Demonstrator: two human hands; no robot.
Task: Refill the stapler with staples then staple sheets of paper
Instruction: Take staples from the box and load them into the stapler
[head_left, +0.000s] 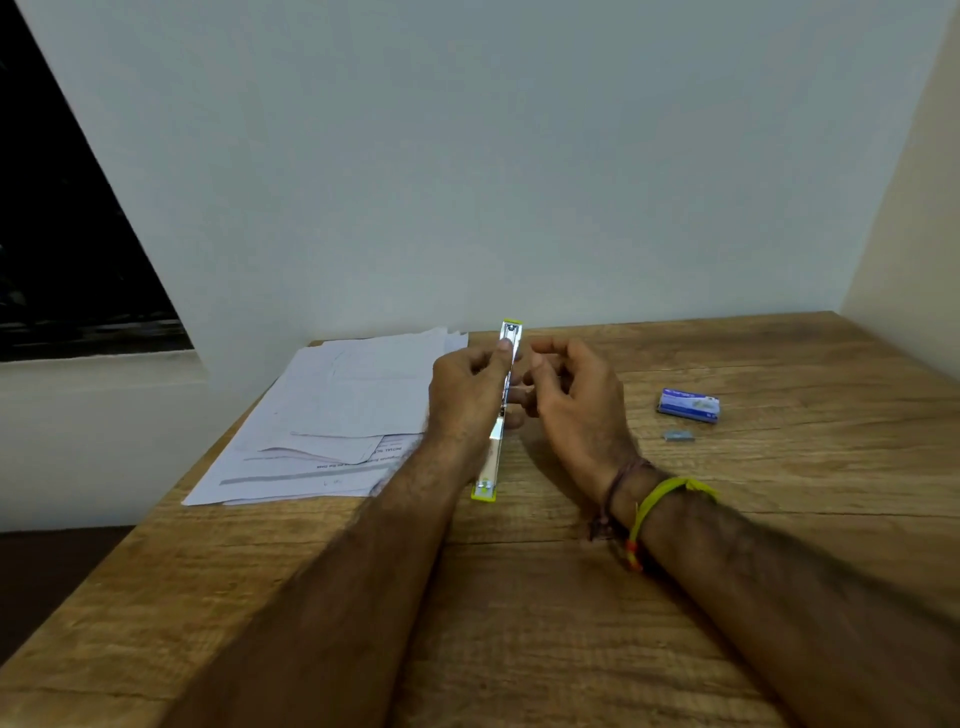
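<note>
The left hand (467, 389) gripped the slim lime-green-and-metal stapler (500, 415), unfolded flat over the wooden counter (571, 597), apparently exposing its channel for loading. Right of the stapler, the right hand (566, 400) hovered, fingers loosely curled, contents undeterminable. Farther right lay the small blue staple box (689, 405); left, the loose white paper sheets (337, 415).

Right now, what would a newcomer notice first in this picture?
First, the long opened stapler with lime-green ends, held above the middle of the wooden table by the left hand, with the right hand beside it. Then the loose pile of white paper sheets at the left, and the small blue staple box at the right.
</note>
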